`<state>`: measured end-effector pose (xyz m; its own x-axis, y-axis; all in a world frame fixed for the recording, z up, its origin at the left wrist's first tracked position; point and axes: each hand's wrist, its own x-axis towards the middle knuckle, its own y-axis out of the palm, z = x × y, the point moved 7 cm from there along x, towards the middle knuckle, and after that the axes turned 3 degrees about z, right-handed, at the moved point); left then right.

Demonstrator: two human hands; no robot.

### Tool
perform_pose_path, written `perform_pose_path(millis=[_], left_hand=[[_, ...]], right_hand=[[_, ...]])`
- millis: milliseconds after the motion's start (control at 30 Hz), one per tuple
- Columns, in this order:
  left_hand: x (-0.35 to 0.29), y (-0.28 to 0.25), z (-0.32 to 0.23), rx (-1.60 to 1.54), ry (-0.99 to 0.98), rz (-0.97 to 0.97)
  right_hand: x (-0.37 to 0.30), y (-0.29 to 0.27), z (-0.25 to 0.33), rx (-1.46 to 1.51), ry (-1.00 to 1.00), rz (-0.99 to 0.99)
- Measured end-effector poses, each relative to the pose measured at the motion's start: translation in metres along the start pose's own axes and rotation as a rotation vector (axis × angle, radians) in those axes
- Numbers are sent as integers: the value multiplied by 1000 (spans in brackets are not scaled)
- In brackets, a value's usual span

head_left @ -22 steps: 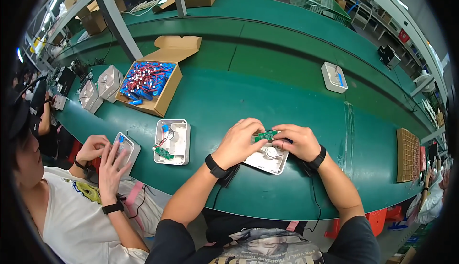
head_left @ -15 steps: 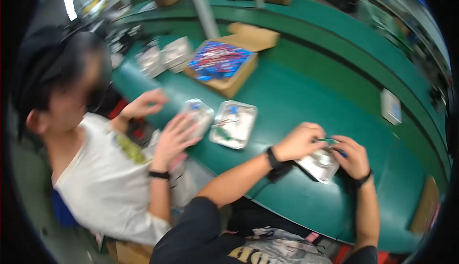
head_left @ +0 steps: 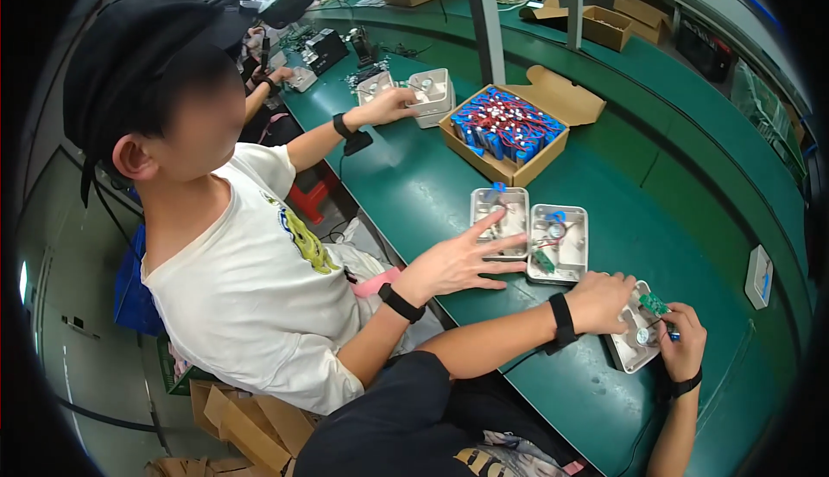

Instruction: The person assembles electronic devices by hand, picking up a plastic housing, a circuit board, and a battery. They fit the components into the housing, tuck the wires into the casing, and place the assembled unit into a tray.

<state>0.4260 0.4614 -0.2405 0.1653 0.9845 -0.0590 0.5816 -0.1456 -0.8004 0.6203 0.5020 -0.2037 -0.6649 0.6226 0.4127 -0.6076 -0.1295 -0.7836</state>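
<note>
A white plastic housing [head_left: 637,358] with a round metallic part inside lies on the green bench before me. My left hand [head_left: 602,303] is closed on its left rim, fingers bent over the edge. A small green circuit board [head_left: 654,304] is tilted above the housing, its edge between the fingers of my right hand [head_left: 684,345]. Something small and blue [head_left: 674,335] shows under those fingers, partly hidden. To the left sits a second housing [head_left: 580,244] with a green board and blue and red wiring inside. Beside it, a co-worker's spread hand [head_left: 462,265] partly covers another housing [head_left: 522,205].
An open cardboard box [head_left: 518,172] of blue battery packs with red wires stands farther back. The co-worker's other hand [head_left: 384,107] touches stacked white housings [head_left: 440,97]. A white case [head_left: 759,277] lies at the far right. A grey post [head_left: 484,24] rises behind the box.
The view has swung left and sharpened. My hands have moved apart, the board now at my right hand. The co-worker's far hand has reached out to the stacked housings.
</note>
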Motion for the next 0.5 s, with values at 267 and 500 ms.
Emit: perform_pose_path(millis=[267,500], left_hand=[[20,25,-1,-58,162,-110],[25,29,7,-120,176,-49]], right_hand=[[-5,-1,2,-55,-99,-46],[-15,7,-1,-191,-119,-36]])
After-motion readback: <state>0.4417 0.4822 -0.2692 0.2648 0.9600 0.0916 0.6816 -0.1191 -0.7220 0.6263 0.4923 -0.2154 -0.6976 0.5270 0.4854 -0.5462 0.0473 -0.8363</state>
